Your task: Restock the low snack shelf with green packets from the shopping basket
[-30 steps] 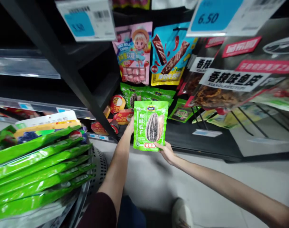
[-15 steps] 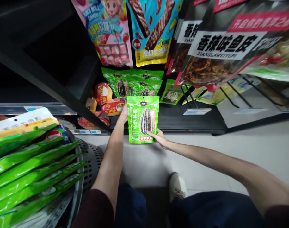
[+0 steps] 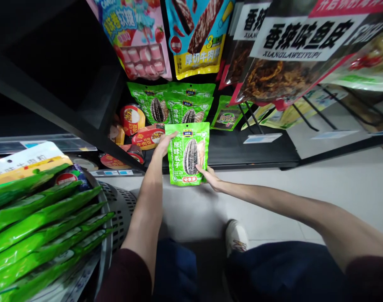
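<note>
Pinching green packet (image 3: 189,153), left fingers (image 3: 172,136) and right fingers (image 3: 202,170) barely parted

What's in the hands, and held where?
Green sunflower-seed bag: left hand on its upper left edge, right hand on its lower right edge.
</note>
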`<control>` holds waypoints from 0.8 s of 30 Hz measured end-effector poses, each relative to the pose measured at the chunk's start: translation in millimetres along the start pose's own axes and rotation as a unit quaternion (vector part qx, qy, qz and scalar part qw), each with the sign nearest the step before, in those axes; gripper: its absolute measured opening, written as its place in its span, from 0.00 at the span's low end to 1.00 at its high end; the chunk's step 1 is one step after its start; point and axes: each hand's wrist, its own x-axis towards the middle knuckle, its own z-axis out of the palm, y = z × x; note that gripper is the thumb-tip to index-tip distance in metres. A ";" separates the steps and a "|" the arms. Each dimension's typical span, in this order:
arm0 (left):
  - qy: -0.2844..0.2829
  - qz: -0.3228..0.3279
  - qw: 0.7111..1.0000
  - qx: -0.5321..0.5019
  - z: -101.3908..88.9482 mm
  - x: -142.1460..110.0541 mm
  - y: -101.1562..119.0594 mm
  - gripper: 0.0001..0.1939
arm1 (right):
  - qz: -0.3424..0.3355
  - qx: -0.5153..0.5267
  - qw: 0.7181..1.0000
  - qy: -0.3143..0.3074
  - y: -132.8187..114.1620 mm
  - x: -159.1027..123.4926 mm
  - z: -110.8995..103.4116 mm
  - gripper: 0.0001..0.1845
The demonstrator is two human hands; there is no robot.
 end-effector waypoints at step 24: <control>-0.010 0.020 1.000 0.012 -7.3 0.2 -5.7 0.23 | 0.026 0.028 0.999 0.007 5.2 4.9 -3.0 0.36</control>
